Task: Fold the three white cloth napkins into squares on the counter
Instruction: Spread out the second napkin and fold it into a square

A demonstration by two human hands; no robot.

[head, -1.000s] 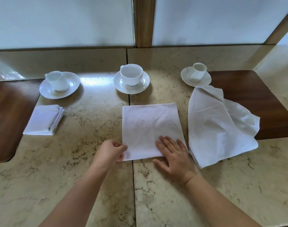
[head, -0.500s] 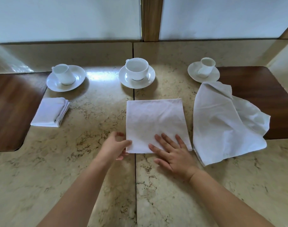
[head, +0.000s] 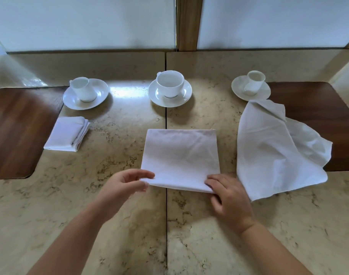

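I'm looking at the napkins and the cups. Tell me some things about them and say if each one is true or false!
1. Three cups each sit on a saucer at the back of the counter. True.
2. The middle napkin is crumpled in a heap. False: it lies flat, partly folded, in front of the middle cup.
3. The left hand and the right hand are both at the near edge of the middle napkin. True.
4. The small folded napkin is in front of the right cup. False: it lies near the left cup.
5. The loose napkin on the right is neatly squared. False: it is still rumpled and unfolded.
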